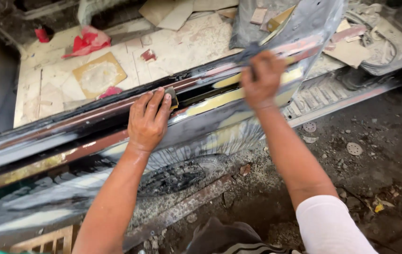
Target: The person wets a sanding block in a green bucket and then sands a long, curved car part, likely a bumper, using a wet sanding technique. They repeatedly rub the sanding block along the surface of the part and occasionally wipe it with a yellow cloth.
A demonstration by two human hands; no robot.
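Observation:
A long dark car body panel [69, 141] runs from lower left to upper right, wet and streaked with rust-brown bands and pale yellow filler patches [220, 99]. My left hand [148, 120] presses flat on the panel's upper ridge, its fingers on a small dark sanding block or pad [172, 97]. My right hand [262, 80] rests further right on the same ridge, fingers closed on a dark grey cloth or abrasive sheet [248, 51] held against the panel near a filler patch.
Behind the panel lies a dusty pale floor [177, 51] with cardboard pieces [98, 74], red rags [87, 41] and debris. Wet gritty ground [375, 141] with round sanding discs [354, 148] spreads at right. A rusty metal strip [187, 207] lies below. My knee [224, 237] shows at the bottom.

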